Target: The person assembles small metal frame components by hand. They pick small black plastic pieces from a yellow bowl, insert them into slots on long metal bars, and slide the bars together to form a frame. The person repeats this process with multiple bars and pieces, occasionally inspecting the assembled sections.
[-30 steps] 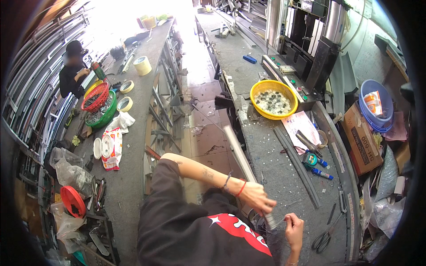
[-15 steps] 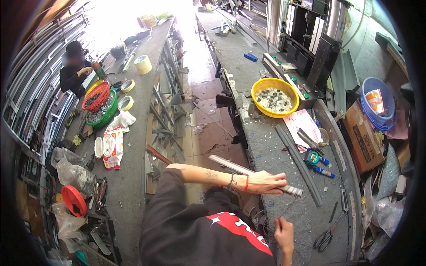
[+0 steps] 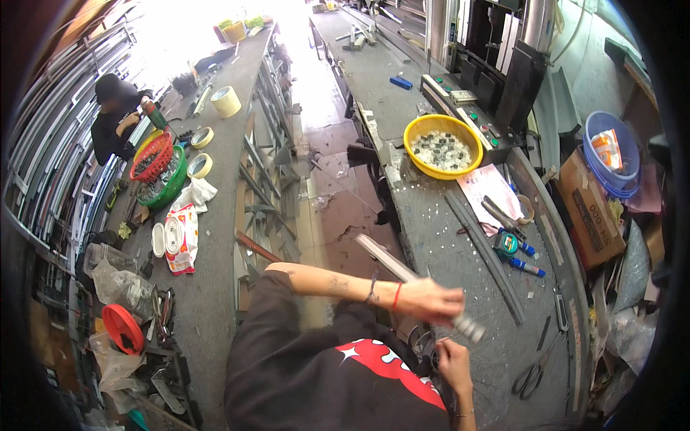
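Note:
My left hand (image 3: 431,299) is closed round a long, pale metal profile (image 3: 386,256). This profile slants from above the aisle to over the right-hand bench, its near end blurred beyond my fingers. Just below that end, my right hand (image 3: 454,361) is closed with its fingers curled; whatever it may hold is too small to make out. On the bench beyond my hands lies a long, dark grey profile (image 3: 485,255). A yellow basin (image 3: 451,173) of small dark and whitish pieces stands farther up the bench.
To the right lie a tape measure (image 3: 506,244), blue markers (image 3: 527,267), scissors (image 3: 529,379) and a utility knife (image 3: 560,313). A machine (image 3: 521,86) stands behind the basin. On the left bench are a red basket (image 3: 152,167) and tape rolls (image 3: 226,102); a person there holds a green tool (image 3: 154,115).
My left hand has tilted the profile more steeply, its near end shifting down. My right hand has risen closer to it. The person across has shifted slightly.

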Available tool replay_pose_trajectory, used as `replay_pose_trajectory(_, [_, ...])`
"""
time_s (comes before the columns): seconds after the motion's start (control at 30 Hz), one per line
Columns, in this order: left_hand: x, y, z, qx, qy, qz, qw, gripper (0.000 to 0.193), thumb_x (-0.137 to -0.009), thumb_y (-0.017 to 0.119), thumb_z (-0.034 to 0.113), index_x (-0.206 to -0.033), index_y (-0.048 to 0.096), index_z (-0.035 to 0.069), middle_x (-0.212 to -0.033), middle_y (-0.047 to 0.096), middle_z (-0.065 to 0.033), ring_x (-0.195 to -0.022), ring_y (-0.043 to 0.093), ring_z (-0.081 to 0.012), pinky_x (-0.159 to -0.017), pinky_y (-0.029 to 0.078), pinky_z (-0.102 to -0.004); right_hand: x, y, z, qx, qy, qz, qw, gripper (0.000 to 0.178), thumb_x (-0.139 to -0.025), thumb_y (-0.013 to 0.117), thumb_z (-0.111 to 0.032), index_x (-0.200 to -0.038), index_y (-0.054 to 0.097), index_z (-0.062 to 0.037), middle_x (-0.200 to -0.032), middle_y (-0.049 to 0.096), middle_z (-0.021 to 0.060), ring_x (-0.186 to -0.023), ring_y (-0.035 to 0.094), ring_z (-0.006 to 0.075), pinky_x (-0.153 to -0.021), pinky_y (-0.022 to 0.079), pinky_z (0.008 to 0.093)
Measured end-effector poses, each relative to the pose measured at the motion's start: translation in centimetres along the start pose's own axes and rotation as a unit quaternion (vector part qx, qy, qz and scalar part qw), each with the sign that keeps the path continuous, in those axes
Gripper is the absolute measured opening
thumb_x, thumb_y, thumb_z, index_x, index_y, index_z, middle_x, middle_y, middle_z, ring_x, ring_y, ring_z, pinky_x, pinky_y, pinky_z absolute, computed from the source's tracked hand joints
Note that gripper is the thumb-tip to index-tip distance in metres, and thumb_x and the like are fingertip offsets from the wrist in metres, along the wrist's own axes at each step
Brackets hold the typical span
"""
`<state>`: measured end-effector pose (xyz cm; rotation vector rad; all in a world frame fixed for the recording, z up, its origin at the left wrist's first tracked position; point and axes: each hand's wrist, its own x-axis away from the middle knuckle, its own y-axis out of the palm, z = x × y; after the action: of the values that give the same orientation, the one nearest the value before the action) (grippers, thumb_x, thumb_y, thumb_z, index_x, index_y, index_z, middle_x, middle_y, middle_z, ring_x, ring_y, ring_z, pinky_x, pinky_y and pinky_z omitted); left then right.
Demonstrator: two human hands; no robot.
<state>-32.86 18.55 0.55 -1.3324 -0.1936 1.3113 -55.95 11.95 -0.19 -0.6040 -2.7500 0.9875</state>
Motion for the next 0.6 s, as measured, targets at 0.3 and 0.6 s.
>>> replay_pose_trajectory(0.3, [1.4, 0.4, 0.8, -0.045, 0.195, -0.056, 0.978, 0.029, -0.084, 0.059, 0.032, -0.099, 0.048, 0.011, -0.093, 0.05, -0.0072, -0.055, 0.058, -0.0192, -0.041, 0.048, -0.0321, -1.4, -4.8, -1.4, 0.098, 0.004, 0.121, 0.988, 0.006, -0.074, 0.058, 0.0, -0.079, 0.06, -0.0013, -0.074, 0.062, 0.0167, -0.071, 0.062, 0.0346, -0.063, 0.047, 0.039])
replay_pose_trajectory(0.6, [-0.2, 0.4, 0.5, -0.12, 0.243, -0.088, 0.959, 0.029, -0.085, 0.058, 0.041, -0.093, 0.047, 0.015, -0.08, 0.049, -0.0015, -0.051, 0.057, -0.0115, -0.038, 0.046, -0.0268, 0.3, -6.3, -1.9, -0.017, 0.048, 0.181, 0.982, 0.012, -0.086, 0.055, -0.005, -0.077, 0.058, 0.0022, -0.064, 0.057, 0.005, -0.061, 0.054, 0.0121, -0.054, 0.042, 0.0293])
